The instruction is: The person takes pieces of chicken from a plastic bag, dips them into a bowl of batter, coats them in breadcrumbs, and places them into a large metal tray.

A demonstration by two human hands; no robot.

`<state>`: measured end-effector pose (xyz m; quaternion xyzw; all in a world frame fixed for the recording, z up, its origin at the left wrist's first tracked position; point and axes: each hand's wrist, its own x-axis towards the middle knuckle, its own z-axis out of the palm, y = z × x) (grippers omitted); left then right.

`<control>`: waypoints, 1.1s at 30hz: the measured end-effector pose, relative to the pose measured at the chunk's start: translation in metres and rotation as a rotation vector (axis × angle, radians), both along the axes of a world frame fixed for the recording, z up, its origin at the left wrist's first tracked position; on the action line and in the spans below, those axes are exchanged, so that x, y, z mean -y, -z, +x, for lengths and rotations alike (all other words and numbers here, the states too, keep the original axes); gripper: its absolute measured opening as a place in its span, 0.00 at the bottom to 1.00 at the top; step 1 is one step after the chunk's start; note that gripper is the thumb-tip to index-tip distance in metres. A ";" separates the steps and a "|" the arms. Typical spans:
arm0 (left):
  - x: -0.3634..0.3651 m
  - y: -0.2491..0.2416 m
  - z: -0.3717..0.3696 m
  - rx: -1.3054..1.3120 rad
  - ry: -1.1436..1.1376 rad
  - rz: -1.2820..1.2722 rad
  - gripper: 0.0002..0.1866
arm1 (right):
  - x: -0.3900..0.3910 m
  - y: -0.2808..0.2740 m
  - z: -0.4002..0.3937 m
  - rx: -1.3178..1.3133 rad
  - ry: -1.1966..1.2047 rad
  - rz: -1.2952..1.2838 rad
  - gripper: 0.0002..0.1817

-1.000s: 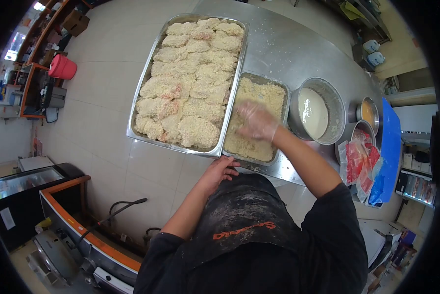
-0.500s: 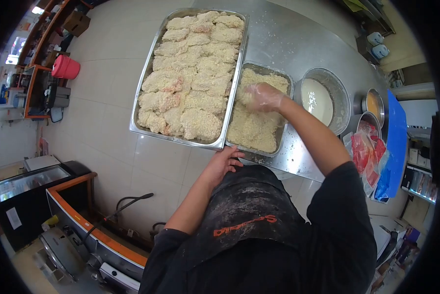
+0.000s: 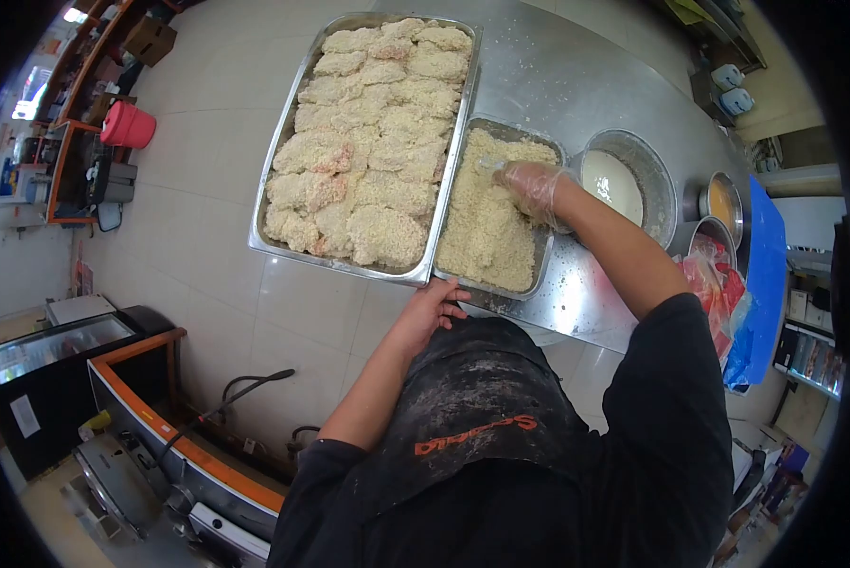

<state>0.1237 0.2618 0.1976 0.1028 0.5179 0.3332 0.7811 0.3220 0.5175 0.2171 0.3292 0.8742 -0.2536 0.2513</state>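
My right hand (image 3: 537,187), in a clear plastic glove, is over the right side of a shallow metal tray (image 3: 544,270) of pale breadcrumbs (image 3: 486,222). Its fingers are curled in towards the crumbs; what they hold, if anything, is hidden. Bare and with its fingers apart, my left hand (image 3: 434,308) rests by the table's front edge, close to the near corner of a large steel tray (image 3: 340,268). That tray is packed with rows of breadcrumb-coated pieces (image 3: 378,142), apparently raw meat, some showing pink spots.
Right of the crumb tray stands a round metal pot (image 3: 666,180) of white batter (image 3: 612,189). Beyond it are a bowl of orange liquid (image 3: 721,204), another bowl with red-and-clear plastic bags (image 3: 714,284), and a blue sheet (image 3: 766,256). Crumbs dot the steel table (image 3: 576,85).
My right hand has shifted right across the crumb tray, and its fingers are more curled. The crumbs on the left side are more exposed. My left hand has barely moved.
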 end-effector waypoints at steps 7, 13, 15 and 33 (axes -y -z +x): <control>-0.001 0.000 -0.001 -0.022 0.026 0.008 0.21 | 0.064 -0.022 0.000 -0.425 -0.040 0.238 0.23; -0.002 0.003 -0.002 -0.091 0.084 0.026 0.21 | 0.125 0.028 -0.042 -0.212 0.212 0.625 0.42; -0.002 -0.002 -0.002 -0.107 0.103 0.041 0.21 | 0.111 0.003 -0.042 -0.141 0.255 0.566 0.43; 0.003 -0.001 -0.006 -0.133 0.115 0.068 0.20 | 0.061 -0.004 -0.067 -0.275 0.557 0.528 0.26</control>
